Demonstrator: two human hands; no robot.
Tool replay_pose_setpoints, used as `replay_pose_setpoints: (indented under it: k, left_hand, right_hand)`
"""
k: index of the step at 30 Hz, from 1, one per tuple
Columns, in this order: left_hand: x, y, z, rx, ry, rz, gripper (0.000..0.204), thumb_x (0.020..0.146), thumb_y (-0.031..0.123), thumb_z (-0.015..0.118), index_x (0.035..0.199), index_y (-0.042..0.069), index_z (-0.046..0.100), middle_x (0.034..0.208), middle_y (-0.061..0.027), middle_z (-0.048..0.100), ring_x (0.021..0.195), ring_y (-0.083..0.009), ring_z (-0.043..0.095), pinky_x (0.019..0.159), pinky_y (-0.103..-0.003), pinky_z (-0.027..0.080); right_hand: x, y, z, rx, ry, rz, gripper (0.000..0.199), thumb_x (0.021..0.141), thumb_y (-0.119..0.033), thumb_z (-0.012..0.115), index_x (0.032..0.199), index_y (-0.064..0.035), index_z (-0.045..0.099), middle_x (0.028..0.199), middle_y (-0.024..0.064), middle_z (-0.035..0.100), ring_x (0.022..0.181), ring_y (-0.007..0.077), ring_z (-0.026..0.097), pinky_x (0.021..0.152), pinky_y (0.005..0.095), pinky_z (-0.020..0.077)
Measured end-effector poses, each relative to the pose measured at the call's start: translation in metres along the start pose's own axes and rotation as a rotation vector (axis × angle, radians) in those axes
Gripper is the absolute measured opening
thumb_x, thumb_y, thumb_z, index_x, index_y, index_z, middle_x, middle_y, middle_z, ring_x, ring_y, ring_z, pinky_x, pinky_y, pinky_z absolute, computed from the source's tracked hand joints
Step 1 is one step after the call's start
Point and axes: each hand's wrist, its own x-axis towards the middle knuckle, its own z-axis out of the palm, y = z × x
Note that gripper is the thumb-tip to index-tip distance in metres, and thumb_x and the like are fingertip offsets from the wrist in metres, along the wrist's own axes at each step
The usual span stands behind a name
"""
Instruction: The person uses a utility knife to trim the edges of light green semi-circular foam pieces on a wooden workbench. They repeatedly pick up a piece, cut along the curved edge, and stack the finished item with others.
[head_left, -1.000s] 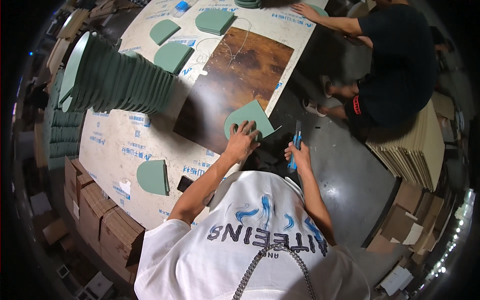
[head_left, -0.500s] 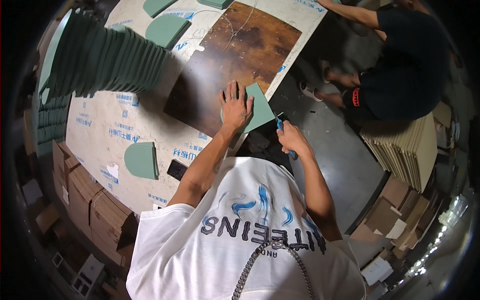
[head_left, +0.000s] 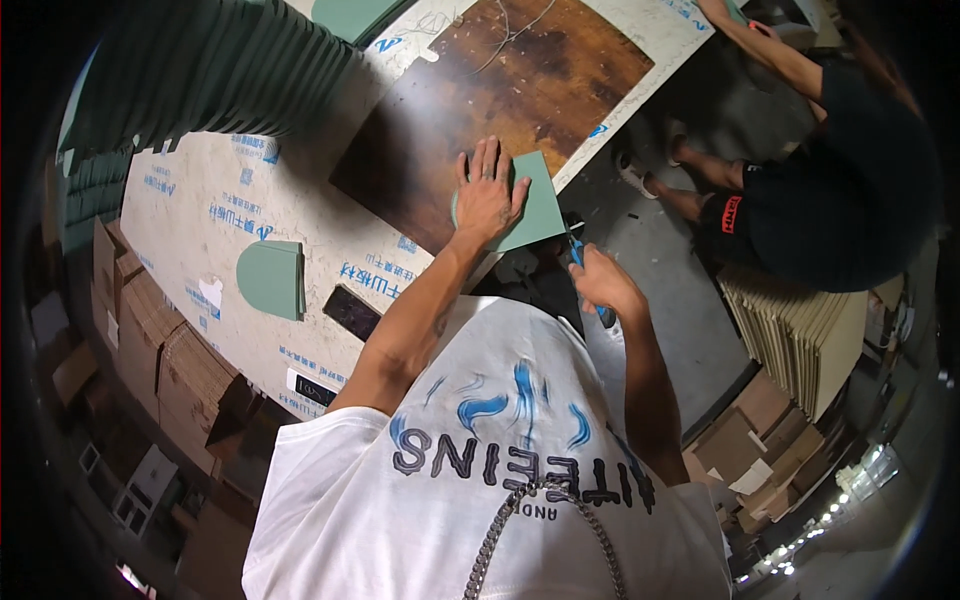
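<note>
My left hand [head_left: 487, 205] lies flat with its fingers spread on a green panel [head_left: 540, 205], which has a rounded left end and square right corners. The panel rests on the near end of a brown, wood-patterned board [head_left: 410, 150], its lower right corner over the table edge. In my right hand [head_left: 608, 280] is a blue-handled utility knife [head_left: 576, 252], gripped with curled fingers. Its tip is by that corner; whether they touch I cannot tell. The blade is too small to make out clearly.
Tall stacks of green panels [head_left: 220, 70] stand at the far left of the white table [head_left: 190, 200]. Nearer lie a small green pile [head_left: 270, 280] and a phone [head_left: 352, 312]. A co-worker [head_left: 840, 180] stands at right, beside stacked boards [head_left: 785, 325]. Cardboard [head_left: 170, 365] stands at lower left.
The view has shifted, so the table sits differently in it. My left hand stays on the panel, and the knife remains by its corner. The co-worker's hand now has something green at it.
</note>
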Motion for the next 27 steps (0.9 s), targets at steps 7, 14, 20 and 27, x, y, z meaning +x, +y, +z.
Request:
replay_pose_setpoints:
  k: [7, 14, 20, 27]
  left_hand:
    - [0.002, 0.001, -0.002, 0.026, -0.027, 0.003, 0.062, 0.100, 0.045, 0.050, 0.140, -0.001, 0.049, 0.157, -0.0198, 0.036, 0.148, -0.0350, 0.028, 0.119, -0.056, 0.017]
    - [0.004, 0.002, -0.004, 0.023, -0.031, -0.004, 0.056, 0.099, 0.045, 0.053, 0.133, 0.001, 0.053, 0.156, -0.0182, 0.037, 0.147, -0.0337, 0.030, 0.120, -0.056, 0.017]
    - [0.004, 0.002, 0.001, 0.027, -0.041, -0.004, 0.055, 0.098, 0.043, 0.055, 0.132, 0.000, 0.053, 0.156, -0.0192, 0.037, 0.146, -0.0354, 0.031, 0.120, -0.057, 0.017]
    - [0.003, 0.004, -0.006, -0.016, -0.041, -0.007, 0.056, 0.098, 0.042, 0.054, 0.132, -0.003, 0.053, 0.155, -0.0222, 0.037, 0.146, -0.0373, 0.030, 0.119, -0.058, 0.019]
  right_hand:
    - [0.006, 0.007, 0.005, -0.022, 0.000, 0.034, 0.026, 0.101, -0.018, 0.052, 0.103, 0.0070, 0.044, 0.068, 0.0226, 0.064, 0.051, 0.0302, 0.066, 0.058, 0.0427, 0.0539]
    - [0.032, 0.056, 0.040, -0.143, 0.201, -0.196, 0.027, 0.102, -0.019, 0.053, 0.100, 0.0056, 0.042, 0.066, 0.0241, 0.064, 0.053, 0.0343, 0.067, 0.054, 0.0456, 0.0540]
    - [0.089, 0.088, 0.093, -0.106, 0.184, -0.139, 0.022, 0.098, -0.015, 0.056, 0.101, 0.0040, 0.046, 0.075, 0.0286, 0.067, 0.061, 0.0406, 0.069, 0.059, 0.0492, 0.0551]
    - [0.099, 0.099, 0.124, 0.657, 0.452, -0.045, 0.022, 0.095, -0.011, 0.061, 0.109, 0.0031, 0.053, 0.089, 0.0197, 0.073, 0.075, 0.0262, 0.071, 0.065, 0.0406, 0.0563]
